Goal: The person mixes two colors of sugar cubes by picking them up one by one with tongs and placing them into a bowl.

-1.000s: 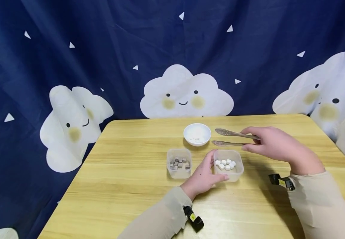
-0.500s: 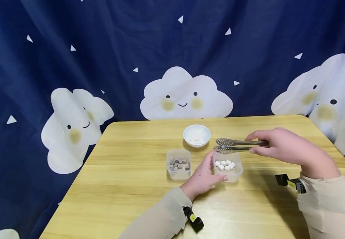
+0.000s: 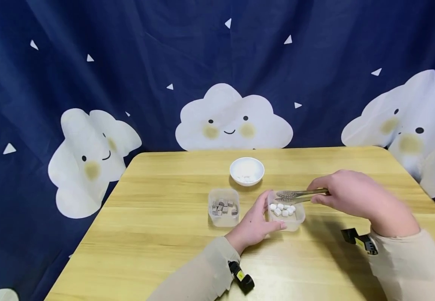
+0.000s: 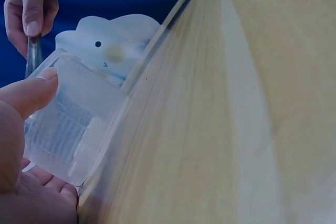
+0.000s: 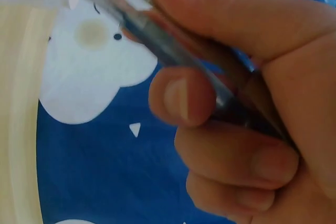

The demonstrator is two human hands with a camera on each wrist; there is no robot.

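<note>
My left hand (image 3: pixel 253 221) grips the side of a clear plastic box (image 3: pixel 294 223), thumb over the near rim and fingers along the left wall. Several small white cubes (image 3: pixel 285 212) lie inside it. My right hand (image 3: pixel 347 196) holds metal tongs (image 3: pixel 300 193) with perforated tips. Those tips reach over the far rim into the box, just above the white cubes. In the right wrist view the fingers wrap round the tongs' handles (image 5: pixel 173 51). The left wrist view shows the box wall (image 4: pixel 68 124) between thumb and fingers.
Left of my left hand stands a second clear box (image 3: pixel 223 221) with several grey-brown cubes (image 3: pixel 225 209). A white bowl (image 3: pixel 246 165) with small pale pieces in it stands behind the boxes. The wooden table (image 3: pixel 157 234) ends at a blue cloud-print curtain (image 3: pixel 146 62).
The tongs have come down and nearer, from beside the bowl to inside the box, and their arms have drawn closer together. My left hand keeps its grip on the box.
</note>
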